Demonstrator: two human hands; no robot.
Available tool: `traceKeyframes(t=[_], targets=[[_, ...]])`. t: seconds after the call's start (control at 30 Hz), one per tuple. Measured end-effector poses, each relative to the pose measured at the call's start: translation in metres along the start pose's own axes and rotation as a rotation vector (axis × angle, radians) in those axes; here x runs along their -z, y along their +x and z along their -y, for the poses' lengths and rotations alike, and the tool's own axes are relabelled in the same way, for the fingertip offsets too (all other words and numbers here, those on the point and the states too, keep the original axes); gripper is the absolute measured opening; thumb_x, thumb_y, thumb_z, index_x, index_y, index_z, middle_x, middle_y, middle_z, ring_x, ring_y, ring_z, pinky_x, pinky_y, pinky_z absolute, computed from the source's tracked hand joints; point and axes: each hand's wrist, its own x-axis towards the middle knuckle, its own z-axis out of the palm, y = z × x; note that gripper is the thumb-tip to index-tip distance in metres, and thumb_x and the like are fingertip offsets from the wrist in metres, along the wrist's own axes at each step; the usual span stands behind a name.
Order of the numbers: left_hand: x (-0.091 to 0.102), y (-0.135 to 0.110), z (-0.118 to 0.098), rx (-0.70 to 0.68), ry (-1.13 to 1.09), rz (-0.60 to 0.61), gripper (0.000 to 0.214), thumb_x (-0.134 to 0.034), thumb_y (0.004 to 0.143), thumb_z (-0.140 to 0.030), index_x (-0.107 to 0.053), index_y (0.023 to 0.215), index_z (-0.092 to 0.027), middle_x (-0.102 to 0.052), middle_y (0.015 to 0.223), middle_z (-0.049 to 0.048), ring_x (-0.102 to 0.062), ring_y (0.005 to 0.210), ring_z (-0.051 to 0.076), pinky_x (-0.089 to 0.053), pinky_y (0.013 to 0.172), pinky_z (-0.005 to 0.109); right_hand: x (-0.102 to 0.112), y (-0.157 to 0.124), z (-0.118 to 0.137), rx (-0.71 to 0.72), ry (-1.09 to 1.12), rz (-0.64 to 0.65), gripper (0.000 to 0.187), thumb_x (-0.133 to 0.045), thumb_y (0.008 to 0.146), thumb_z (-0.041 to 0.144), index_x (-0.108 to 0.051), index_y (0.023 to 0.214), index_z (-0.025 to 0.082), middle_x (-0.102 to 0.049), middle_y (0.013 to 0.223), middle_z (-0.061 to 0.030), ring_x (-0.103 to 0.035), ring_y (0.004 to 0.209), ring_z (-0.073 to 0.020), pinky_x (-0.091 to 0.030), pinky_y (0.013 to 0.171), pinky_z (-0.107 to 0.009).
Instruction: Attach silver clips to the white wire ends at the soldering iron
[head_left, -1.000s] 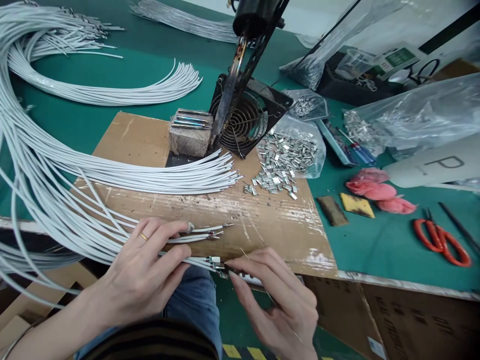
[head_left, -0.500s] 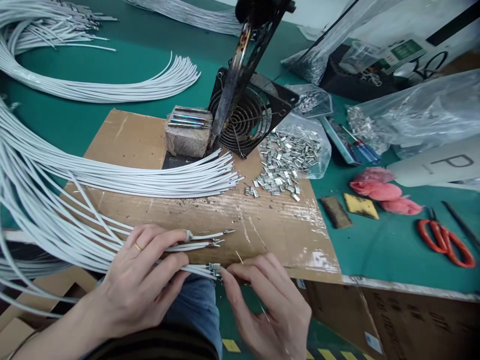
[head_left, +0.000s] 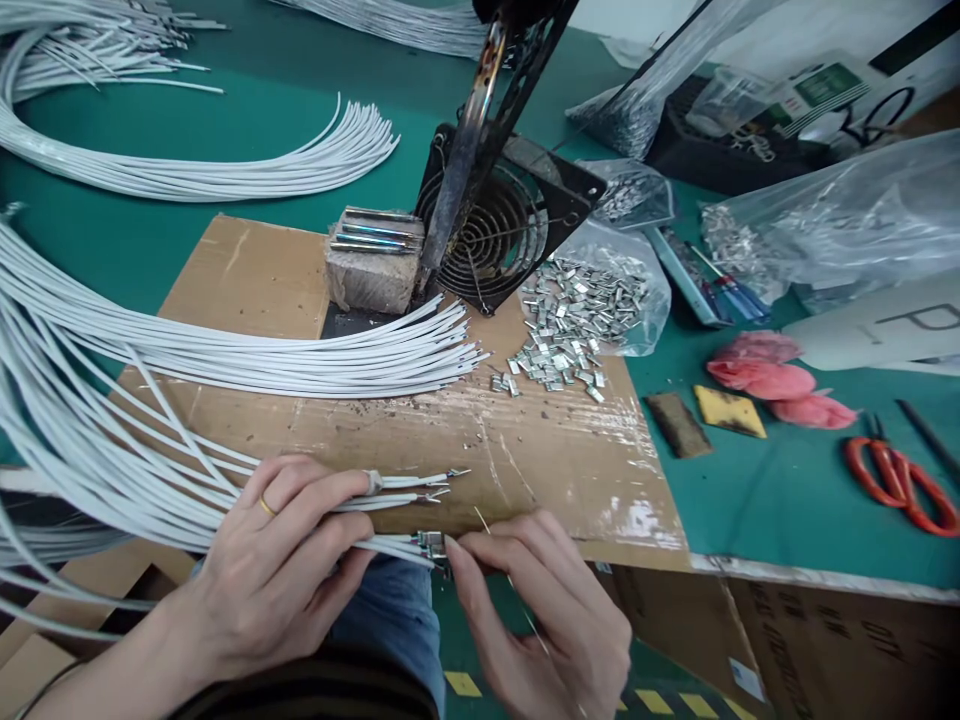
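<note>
My left hand (head_left: 277, 560) is closed around several thin white cables (head_left: 112, 450) at the near edge of a cardboard sheet (head_left: 525, 450). Their stripped ends stick out to the right, and one carries a small metal terminal (head_left: 431, 543). My right hand (head_left: 547, 610) pinches at that terminal with thumb and forefinger, and a thin wire runs past its fingers. A bundle of white cables (head_left: 315, 355) lies across the cardboard. Loose metal terminals (head_left: 559, 345) spill from a plastic bag (head_left: 600, 290) at its far right.
A soldering iron on its stand (head_left: 465, 150) leans over a black fan (head_left: 495, 230) beside a block with metal strips (head_left: 371, 255). Red scissors (head_left: 900, 480), pink rags (head_left: 757, 365), a yellow sponge (head_left: 727, 410), screwdrivers (head_left: 720, 290) and plastic bags (head_left: 825, 220) lie on the green mat at the right.
My right hand has slid a little left along the cable ends to the terminal. My left hand keeps its hold on the cables.
</note>
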Motion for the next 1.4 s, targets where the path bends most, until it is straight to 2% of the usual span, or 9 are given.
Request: traceKeyframes(t=[0.2,0.4,0.67,0.97,1.23,1.4], targets=[[-0.001,0.000,0.001,-0.006,0.019,-0.015,0.019,-0.068,0.084,-0.001,-0.065,0.095,-0.016,-0.074,0.103,0.0133,-0.064,0.089,0.025,-0.050,0.082,0.042,0.009,-0.006,0.000,-0.022,0.028,-0.005,0.022,-0.066,0.087,-0.004,-0.062,0.084,0.018,-0.064,0.072,-0.0034,-0.053,0.069,-0.0148,-0.044,0.063,-0.030],[0.000,0.000,0.001,-0.011,0.025,-0.015,0.017,-0.069,0.083,-0.002,-0.066,0.093,-0.016,-0.074,0.101,0.0134,-0.064,0.089,0.026,-0.050,0.082,0.043,0.016,-0.014,-0.004,0.005,-0.017,0.091,0.018,-0.068,0.087,0.001,-0.068,0.096,0.016,-0.066,0.079,-0.0062,-0.054,0.073,-0.0173,-0.046,0.064,-0.031],[-0.002,0.002,0.003,-0.022,-0.003,-0.022,0.021,-0.071,0.081,0.001,-0.066,0.094,-0.015,-0.071,0.103,0.0133,-0.061,0.089,0.025,-0.047,0.080,0.042,0.013,-0.012,-0.002,0.007,-0.009,0.093,0.018,-0.065,0.087,0.000,-0.064,0.091,0.017,-0.064,0.074,-0.0046,-0.051,0.070,-0.0174,-0.043,0.064,-0.033],[0.000,-0.001,0.002,-0.009,0.018,-0.036,0.019,-0.070,0.083,-0.001,-0.067,0.094,-0.016,-0.073,0.102,0.0115,-0.063,0.089,0.025,-0.050,0.081,0.043,0.013,-0.012,0.001,-0.020,-0.013,0.100,0.020,-0.064,0.087,0.000,-0.061,0.085,0.019,-0.061,0.071,-0.0025,-0.050,0.069,-0.0173,-0.040,0.065,-0.034],[0.000,0.000,-0.002,0.033,0.016,-0.013,0.026,-0.071,0.083,0.001,-0.066,0.100,-0.018,-0.070,0.107,0.0114,-0.063,0.093,0.026,-0.051,0.083,0.044,0.008,-0.010,0.012,-0.109,0.144,-0.034,0.022,-0.062,0.090,0.000,-0.061,0.083,0.020,-0.056,0.070,-0.0004,-0.049,0.067,-0.0158,-0.039,0.060,-0.031],[0.015,0.009,-0.013,0.074,-0.121,-0.021,0.031,-0.071,0.084,0.000,-0.066,0.111,-0.016,-0.066,0.116,0.0134,-0.060,0.105,0.028,-0.046,0.094,0.044,0.016,0.005,0.018,-0.104,0.154,-0.058,0.021,-0.061,0.093,0.002,-0.061,0.082,0.021,-0.056,0.071,0.0006,-0.051,0.066,-0.0145,-0.040,0.060,-0.029]])
